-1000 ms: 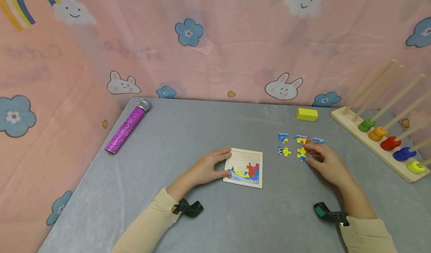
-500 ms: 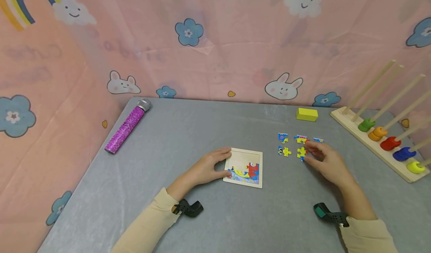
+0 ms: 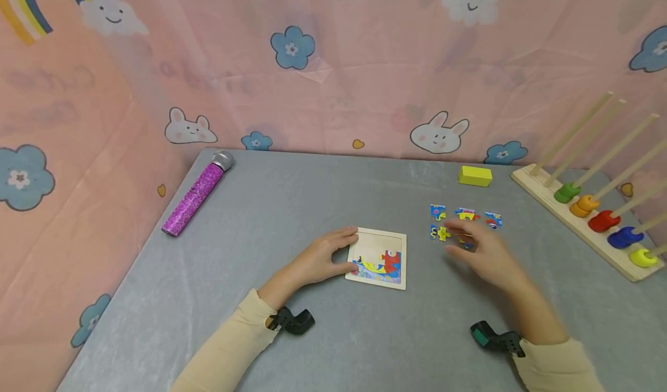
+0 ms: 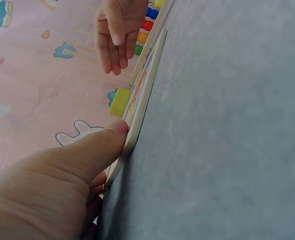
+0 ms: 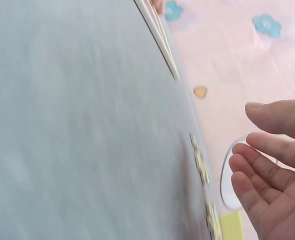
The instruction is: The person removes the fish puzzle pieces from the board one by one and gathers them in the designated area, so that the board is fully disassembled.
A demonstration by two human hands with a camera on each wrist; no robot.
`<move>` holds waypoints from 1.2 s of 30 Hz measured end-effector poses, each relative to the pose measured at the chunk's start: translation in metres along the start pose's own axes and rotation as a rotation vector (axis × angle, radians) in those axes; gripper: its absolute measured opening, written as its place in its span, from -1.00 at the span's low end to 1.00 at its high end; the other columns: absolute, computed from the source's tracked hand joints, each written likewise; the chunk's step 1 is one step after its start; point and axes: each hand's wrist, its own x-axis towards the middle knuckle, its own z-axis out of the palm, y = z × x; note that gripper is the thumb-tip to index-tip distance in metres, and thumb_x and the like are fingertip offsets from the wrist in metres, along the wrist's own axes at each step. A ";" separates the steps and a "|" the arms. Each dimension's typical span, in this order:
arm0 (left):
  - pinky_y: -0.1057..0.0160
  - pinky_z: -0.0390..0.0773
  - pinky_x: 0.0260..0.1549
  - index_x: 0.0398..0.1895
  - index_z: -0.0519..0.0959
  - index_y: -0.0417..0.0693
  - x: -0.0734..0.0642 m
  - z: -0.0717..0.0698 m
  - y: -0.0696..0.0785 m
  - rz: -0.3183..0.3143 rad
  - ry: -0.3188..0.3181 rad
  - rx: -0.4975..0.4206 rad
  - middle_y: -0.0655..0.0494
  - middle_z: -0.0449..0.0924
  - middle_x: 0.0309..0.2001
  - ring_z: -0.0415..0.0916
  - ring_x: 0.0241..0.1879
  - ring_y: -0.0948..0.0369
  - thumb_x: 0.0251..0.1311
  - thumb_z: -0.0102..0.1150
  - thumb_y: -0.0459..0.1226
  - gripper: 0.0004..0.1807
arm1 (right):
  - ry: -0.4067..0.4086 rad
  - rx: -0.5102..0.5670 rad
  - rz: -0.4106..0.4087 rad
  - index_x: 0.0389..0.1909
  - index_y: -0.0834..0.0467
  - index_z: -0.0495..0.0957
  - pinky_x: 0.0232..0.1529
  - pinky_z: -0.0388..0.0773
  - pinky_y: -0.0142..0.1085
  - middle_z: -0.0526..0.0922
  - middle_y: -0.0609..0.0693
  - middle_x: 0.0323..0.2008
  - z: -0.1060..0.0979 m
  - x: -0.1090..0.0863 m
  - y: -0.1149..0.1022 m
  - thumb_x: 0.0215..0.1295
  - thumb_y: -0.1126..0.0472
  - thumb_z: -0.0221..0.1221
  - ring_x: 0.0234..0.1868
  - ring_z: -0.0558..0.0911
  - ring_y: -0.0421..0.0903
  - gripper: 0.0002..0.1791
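Observation:
My left hand (image 3: 315, 260) holds the left side of a square wooden puzzle tray (image 3: 376, 233), its thumb at the front corner of that side and its fingers farther back. In the lower part of the tray lie joined puzzle pieces (image 3: 389, 264) in red, yellow and blue. My right hand (image 3: 487, 253) hovers over loose jigsaw pieces to the right, and in the right wrist view the fingers (image 5: 260, 165) are relaxed with nothing between them. Loose pieces (image 3: 438, 212), (image 3: 493, 220) sit in two rows; one piece (image 3: 465, 242) is partly hidden beneath the right hand.
A yellow block (image 3: 475, 176) stands behind the loose pieces. On the right is a wooden peg stand (image 3: 578, 224) with coloured rings. A glittery purple microphone (image 3: 197, 197) lies at the table's left edge. A pink printed cloth (image 3: 344, 79) hangs behind.
My right hand has shifted left and lifted over the loose pieces, uncovering the piece at the right of the back row. The left hand and tray stay put.

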 end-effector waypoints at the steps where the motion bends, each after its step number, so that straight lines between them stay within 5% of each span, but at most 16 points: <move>1: 0.11 0.26 0.33 0.32 0.36 -0.17 0.000 0.000 0.000 -0.002 -0.001 0.000 0.06 0.23 0.40 0.14 0.41 0.14 0.11 0.32 -0.07 -0.27 | -0.004 -0.003 -0.011 0.16 0.37 0.42 -0.01 0.30 -0.79 0.53 0.29 0.07 0.003 0.000 -0.002 0.18 0.35 0.27 -0.01 0.39 -0.59 -0.49; 9: 0.14 0.25 0.33 0.34 0.34 -0.14 0.001 -0.001 0.000 -0.007 -0.018 0.022 0.08 0.21 0.42 0.13 0.42 0.15 0.12 0.30 -0.04 -0.26 | -0.067 0.054 0.023 0.21 0.34 0.36 0.05 0.29 -0.76 0.51 0.25 0.12 0.023 0.002 -0.023 0.20 0.30 0.26 0.11 0.50 -0.01 -0.45; 12: 0.14 0.25 0.33 0.34 0.34 -0.15 0.002 -0.002 0.001 -0.002 -0.021 0.021 0.07 0.21 0.42 0.13 0.41 0.15 0.12 0.30 -0.04 -0.26 | -0.115 0.067 0.051 0.23 0.32 0.34 0.15 0.39 -0.57 0.48 0.23 0.15 0.031 0.004 -0.031 0.23 0.29 0.24 0.17 0.47 0.11 -0.44; 18: 0.13 0.24 0.34 0.33 0.34 -0.16 0.001 -0.002 0.000 -0.010 -0.022 0.010 0.06 0.21 0.42 0.13 0.42 0.14 0.12 0.31 -0.05 -0.26 | -0.180 0.072 0.050 0.21 0.32 0.36 0.16 0.43 0.00 0.48 0.21 0.15 0.054 0.012 -0.042 0.22 0.32 0.23 0.15 0.49 0.12 -0.47; 29: 0.14 0.23 0.34 0.33 0.35 -0.15 0.002 -0.001 0.002 -0.014 -0.027 0.010 0.06 0.21 0.42 0.13 0.41 0.14 0.13 0.29 -0.05 -0.28 | -0.140 -0.119 -0.066 0.05 0.28 0.50 0.10 0.46 0.04 0.50 0.12 0.05 0.081 0.009 -0.042 0.13 0.29 0.30 0.07 0.49 0.06 -0.57; 36: 0.14 0.23 0.34 0.33 0.35 -0.14 0.000 -0.002 0.000 -0.032 -0.016 0.003 0.09 0.21 0.42 0.12 0.42 0.17 0.12 0.31 -0.04 -0.27 | -0.119 -0.122 -0.086 0.00 0.27 0.54 0.11 0.44 0.05 0.47 0.11 0.04 0.085 0.007 -0.041 0.12 0.29 0.31 0.09 0.47 0.07 -0.61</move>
